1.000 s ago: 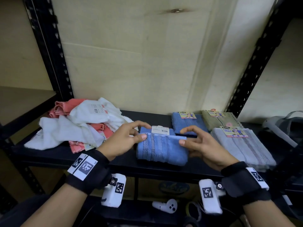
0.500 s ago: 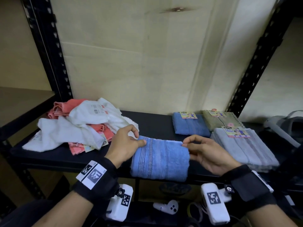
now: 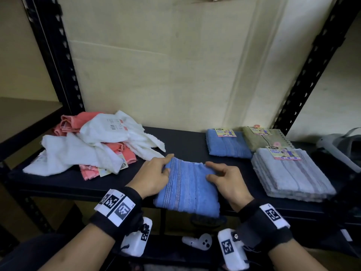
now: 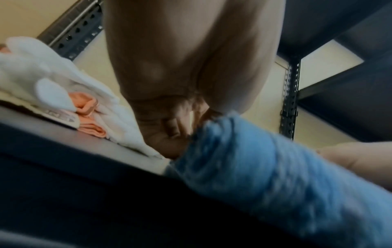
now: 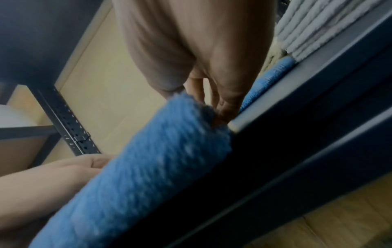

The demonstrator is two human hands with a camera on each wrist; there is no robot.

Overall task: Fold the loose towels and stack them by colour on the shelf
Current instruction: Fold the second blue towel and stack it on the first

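Head view, lower centre: folded blue striped terry towel (image 3: 187, 188) flat on the black metal shelf (image 3: 185, 141), near edge hanging past the front lip. Gripped at both far corners: left hand (image 3: 154, 175) pinching the left one with thumb and curled fingers, right hand (image 3: 224, 178) pinching the right one likewise. Confirmed in both wrist views, though blurred: fingers tucked at the towel's edge.

Likely next: lifting it onto the folded blue towel with a paper label (image 3: 227, 146), right of centre at the back.

Possible trouble:
- Held only by the far corners, so layers apt to fall open on the lift, undoing the fold.
- Overhanging near edge apt to drag the towel off the lip if let go too soon, down toward the floor.
- Wrong colour a risk through crowding: folded olive towel (image 3: 265, 136) just beside the blue one, pale grey folded stack (image 3: 291, 173) near it at right.
- Loose heap of white and coral towels (image 3: 88, 147) close to the left hand; could snag and trail along.
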